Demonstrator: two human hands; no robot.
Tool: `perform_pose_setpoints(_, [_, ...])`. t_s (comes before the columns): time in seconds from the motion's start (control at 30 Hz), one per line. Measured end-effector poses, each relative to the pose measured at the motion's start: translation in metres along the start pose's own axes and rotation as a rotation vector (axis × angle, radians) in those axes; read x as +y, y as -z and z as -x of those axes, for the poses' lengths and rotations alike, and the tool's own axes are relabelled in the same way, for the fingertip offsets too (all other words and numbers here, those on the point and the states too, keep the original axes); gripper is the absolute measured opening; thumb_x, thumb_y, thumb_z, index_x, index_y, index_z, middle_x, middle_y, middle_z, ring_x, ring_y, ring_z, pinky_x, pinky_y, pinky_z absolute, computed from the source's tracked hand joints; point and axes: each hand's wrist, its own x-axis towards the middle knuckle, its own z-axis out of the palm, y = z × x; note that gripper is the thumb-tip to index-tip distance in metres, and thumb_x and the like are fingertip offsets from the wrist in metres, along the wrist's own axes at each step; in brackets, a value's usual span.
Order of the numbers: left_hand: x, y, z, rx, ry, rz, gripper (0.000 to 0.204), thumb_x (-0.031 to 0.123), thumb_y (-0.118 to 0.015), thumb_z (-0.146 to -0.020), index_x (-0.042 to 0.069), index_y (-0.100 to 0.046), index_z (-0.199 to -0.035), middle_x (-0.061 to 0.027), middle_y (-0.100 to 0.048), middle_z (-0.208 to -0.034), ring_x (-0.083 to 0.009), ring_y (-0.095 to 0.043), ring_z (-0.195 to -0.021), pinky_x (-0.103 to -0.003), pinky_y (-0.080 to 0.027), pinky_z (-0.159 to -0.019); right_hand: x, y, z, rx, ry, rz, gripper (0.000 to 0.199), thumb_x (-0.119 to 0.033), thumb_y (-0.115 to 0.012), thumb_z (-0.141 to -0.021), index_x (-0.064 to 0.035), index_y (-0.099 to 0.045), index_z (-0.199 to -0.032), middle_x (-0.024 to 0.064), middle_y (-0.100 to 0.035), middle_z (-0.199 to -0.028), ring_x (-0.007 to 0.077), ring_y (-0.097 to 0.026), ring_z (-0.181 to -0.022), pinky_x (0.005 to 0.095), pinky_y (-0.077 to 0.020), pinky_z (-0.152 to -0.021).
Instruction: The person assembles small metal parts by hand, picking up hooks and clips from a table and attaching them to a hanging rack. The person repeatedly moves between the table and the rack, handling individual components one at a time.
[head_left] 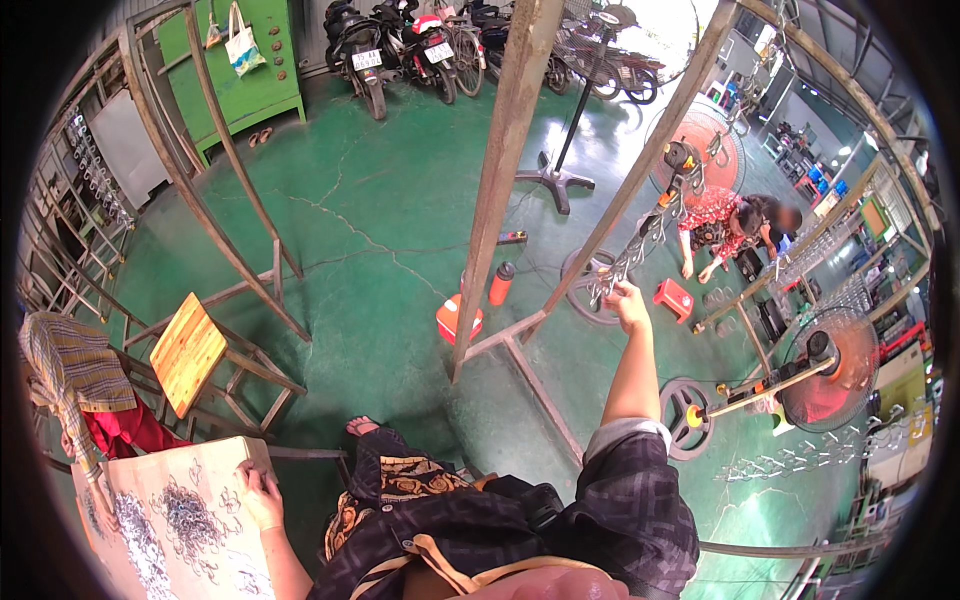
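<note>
Beside the frame, the right hand pinches dangling wire hooks, apparently attaching one, needing steadiness next; the left hand: cannot tell.

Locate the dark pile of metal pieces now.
The dark pile lies at the head view's lower left, on the tan tabletop, between the left hand and a paler pile.

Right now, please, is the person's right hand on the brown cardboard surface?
No, the right hand is at the hanging silvery metal hooks.

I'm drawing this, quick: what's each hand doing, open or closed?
Left hand: on the cardboard; open or closed can't be told.
Right hand: closed, seemingly holding metal hooks.
</note>
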Motion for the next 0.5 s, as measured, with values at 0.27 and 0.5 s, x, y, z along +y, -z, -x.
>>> perform_pose_setpoints(0.27, [-0.004, -0.001, 0.002, 0.003, 0.009, 0.023, 0.012, -0.005, -0.061, -0.074, 0.000, -0.057, -0.084, -0.0169, -0.053, -0.109, -0.0373, -0.052, -0.104, -0.044, -0.043, -0.090, -0.003, -0.015, 0.041, 0.024, -0.014, -0.044, 0.010, -0.003, -0.071, -0.081, -0.0058, -0.069, -0.091, -0.0008, -0.066, -0.090, 0.0097, -0.058, -0.075, 0.0270, -0.0481, -0.068])
perform_pose_setpoints(0.5, [-0.006, -0.002, 0.002, 0.017, -0.021, 0.000, 0.013, -0.005, -0.062, -0.073, 0.000, -0.057, -0.084, -0.0167, -0.053, -0.109, -0.0367, -0.052, -0.104, -0.044, -0.044, -0.090, 0.012, -0.010, 0.066, 0.140, 0.104, -0.243, 0.011, -0.002, -0.073, -0.078, -0.0077, -0.066, -0.083, 0.0025, -0.069, -0.092, 0.0122, -0.061, -0.083, 0.0309, -0.0468, -0.077])
